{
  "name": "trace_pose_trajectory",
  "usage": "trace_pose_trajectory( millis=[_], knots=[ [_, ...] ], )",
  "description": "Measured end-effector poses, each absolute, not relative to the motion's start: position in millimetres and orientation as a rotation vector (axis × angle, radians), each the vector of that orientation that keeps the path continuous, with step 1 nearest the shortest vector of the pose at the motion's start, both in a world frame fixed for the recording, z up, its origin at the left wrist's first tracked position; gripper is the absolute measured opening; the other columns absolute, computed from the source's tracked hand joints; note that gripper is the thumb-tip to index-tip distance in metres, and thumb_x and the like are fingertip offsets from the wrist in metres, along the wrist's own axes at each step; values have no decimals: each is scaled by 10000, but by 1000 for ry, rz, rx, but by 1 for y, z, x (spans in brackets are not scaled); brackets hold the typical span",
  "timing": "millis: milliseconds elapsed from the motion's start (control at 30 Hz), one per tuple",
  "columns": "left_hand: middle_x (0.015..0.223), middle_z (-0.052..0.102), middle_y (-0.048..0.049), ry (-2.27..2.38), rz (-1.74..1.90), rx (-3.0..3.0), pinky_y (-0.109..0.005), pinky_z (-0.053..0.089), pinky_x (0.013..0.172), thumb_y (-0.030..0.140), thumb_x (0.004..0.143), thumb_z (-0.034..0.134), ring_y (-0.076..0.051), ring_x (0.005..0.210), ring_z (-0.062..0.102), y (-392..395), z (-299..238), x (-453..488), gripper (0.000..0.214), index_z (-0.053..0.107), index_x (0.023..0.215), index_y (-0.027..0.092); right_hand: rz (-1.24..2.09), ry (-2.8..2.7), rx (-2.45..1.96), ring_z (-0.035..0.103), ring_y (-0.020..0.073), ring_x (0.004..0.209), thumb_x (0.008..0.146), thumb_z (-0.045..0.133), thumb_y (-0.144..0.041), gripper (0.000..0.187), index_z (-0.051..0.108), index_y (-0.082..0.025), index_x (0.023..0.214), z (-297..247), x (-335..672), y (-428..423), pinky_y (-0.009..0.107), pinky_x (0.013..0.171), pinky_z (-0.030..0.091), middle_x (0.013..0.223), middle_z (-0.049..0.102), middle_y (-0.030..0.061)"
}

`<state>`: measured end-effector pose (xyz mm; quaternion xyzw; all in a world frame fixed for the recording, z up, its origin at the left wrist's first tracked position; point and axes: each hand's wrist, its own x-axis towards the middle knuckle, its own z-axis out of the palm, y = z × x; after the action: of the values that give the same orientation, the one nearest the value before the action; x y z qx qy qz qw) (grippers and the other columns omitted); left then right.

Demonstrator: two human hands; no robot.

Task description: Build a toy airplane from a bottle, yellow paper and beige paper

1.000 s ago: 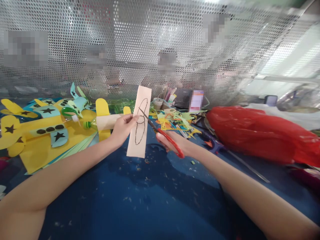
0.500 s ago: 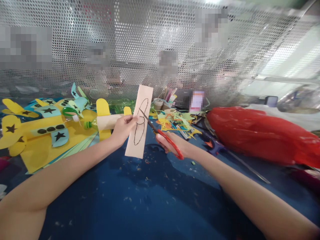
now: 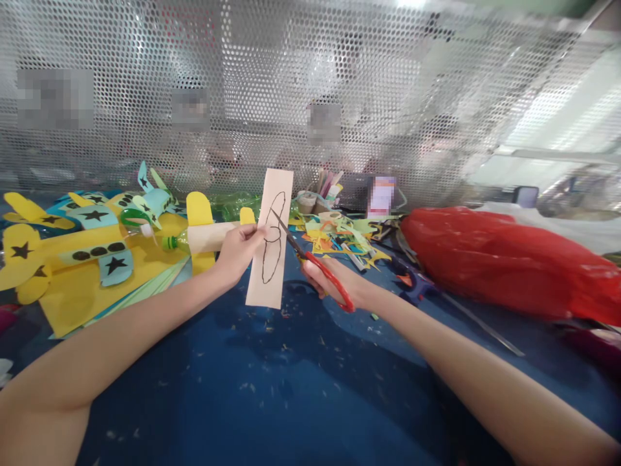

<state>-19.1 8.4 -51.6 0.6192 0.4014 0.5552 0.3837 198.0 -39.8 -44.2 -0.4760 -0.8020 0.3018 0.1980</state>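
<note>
My left hand point(image 3: 237, 251) pinches the left edge of a tall pale paper strip point(image 3: 270, 238) and holds it upright above the blue table. A long black oval outline is drawn on the strip. My right hand point(image 3: 334, 283) grips red-handled scissors point(image 3: 315, 264). Their blades reach up and left into the strip at the drawn outline. Both forearms stretch in from the bottom corners.
Yellow and light-blue paper planes with black stars point(image 3: 72, 249) lie at the left. Coloured paper scraps point(image 3: 339, 236) and a cup of pens point(image 3: 310, 199) sit behind the strip. A red plastic bag point(image 3: 504, 259) fills the right. A perforated metal screen point(image 3: 291, 90) stands behind, with people beyond it.
The strip tilted slightly and came back near upright. The scissors and my right hand shifted a little to the left, still at the outline.
</note>
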Motion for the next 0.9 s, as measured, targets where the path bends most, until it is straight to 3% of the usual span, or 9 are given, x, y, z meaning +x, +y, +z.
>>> trace_pose_trajectory(
  millis=[900],
  knots=[
    [597,604,-9,1071,1383,1561,-297,407,555,324,842,612,-170,600,559,2,-41,-19,233,635,650,194,638,-2284,-1349,376,119,491,879,228,-806,619,310,-237,647,-42,195,-43,259,471,306,517,407,-24]
  ],
)
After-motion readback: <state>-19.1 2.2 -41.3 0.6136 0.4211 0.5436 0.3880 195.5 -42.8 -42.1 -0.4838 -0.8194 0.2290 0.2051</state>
